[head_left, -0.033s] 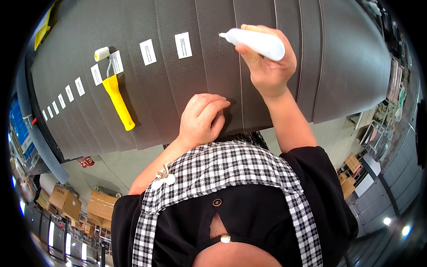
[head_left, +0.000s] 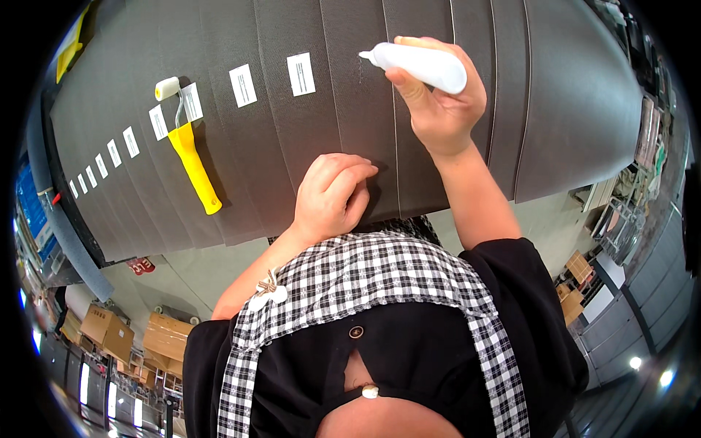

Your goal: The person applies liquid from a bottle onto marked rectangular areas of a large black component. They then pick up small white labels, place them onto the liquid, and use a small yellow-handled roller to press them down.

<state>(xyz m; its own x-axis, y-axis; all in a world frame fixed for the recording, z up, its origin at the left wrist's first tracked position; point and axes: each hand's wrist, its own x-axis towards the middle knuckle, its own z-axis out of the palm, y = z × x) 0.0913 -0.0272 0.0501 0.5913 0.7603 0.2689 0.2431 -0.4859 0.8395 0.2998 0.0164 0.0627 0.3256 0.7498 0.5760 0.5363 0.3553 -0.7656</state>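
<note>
My right hand [head_left: 450,109] grips a white squeeze bottle [head_left: 422,66] with a narrow nozzle, its tip pointing left. The nozzle is over a dark brown, leather-like panel [head_left: 431,171], one of several overlapping in a row. A faint thin trail of marks [head_left: 360,71] shows on the surface just below the tip. My left hand [head_left: 332,193] rests at the panels' near edge, fingers curled in, with nothing visible in it. To the left, a small white paint roller [head_left: 193,168] with a yellow handle lies on the panels.
White paper labels [head_left: 300,74] run in a line across the panels, one partly under the roller. A grey foam-like tube [head_left: 77,241] borders the left end. Cardboard boxes [head_left: 107,330] stand on the floor behind at lower left. Shelved goods [head_left: 617,226] line the right side.
My right hand and the bottle have shifted very slightly up and left. My left hand stays in place.
</note>
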